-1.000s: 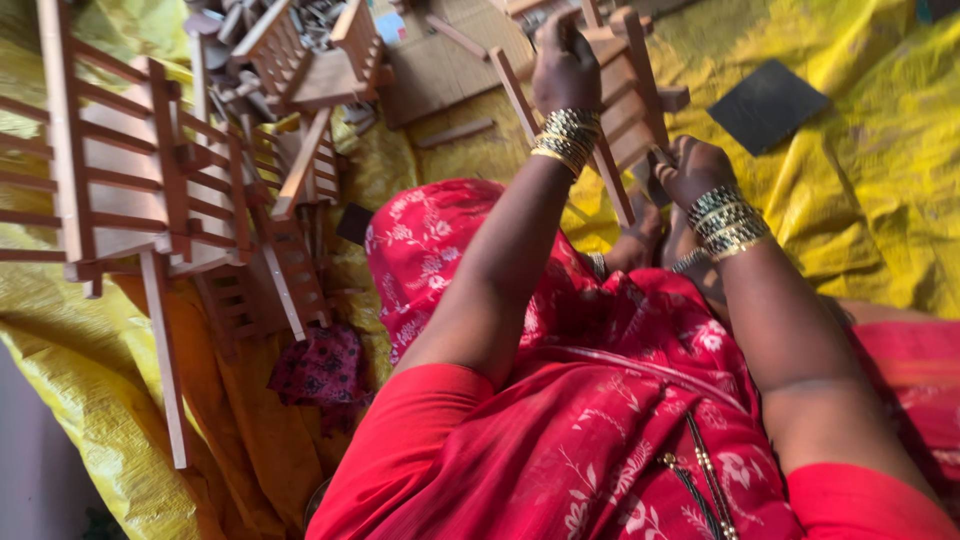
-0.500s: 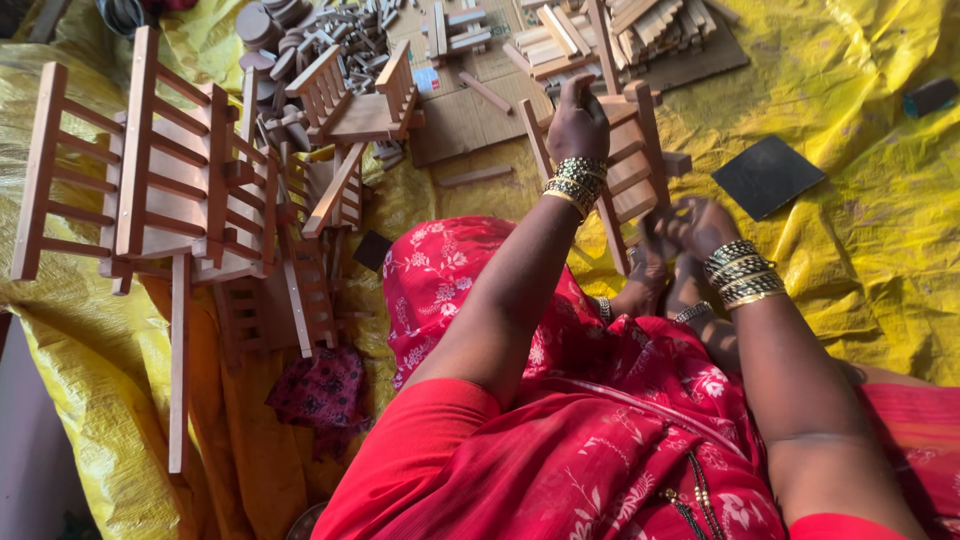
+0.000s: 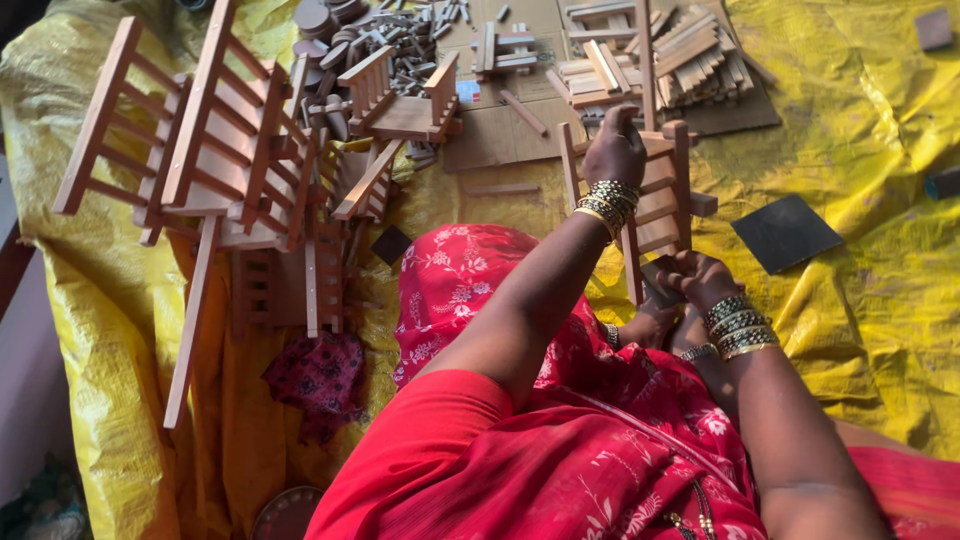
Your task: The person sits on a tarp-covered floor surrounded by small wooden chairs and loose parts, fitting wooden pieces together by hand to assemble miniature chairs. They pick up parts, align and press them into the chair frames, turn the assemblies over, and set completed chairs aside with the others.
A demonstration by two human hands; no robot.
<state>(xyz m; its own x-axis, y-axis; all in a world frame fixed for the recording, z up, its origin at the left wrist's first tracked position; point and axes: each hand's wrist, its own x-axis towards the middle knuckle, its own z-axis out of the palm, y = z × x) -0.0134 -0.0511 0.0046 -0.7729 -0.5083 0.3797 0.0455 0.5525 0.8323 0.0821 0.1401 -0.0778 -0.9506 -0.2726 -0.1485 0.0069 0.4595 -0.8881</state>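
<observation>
Nearest, the right hand has dropped to the lower rail of the small wooden ladder frame, fingers closed on a dark sanding pad there. Farther out, the left hand still clamps the frame's top — steadying it upright on the yellow sheet, 2 hands engaged.

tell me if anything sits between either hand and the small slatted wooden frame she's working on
Nothing visible does. The left hand already grips the top of the small slatted wooden frame, and the right hand rests against its lower leg, with a small dark piece under the fingers there.
</observation>
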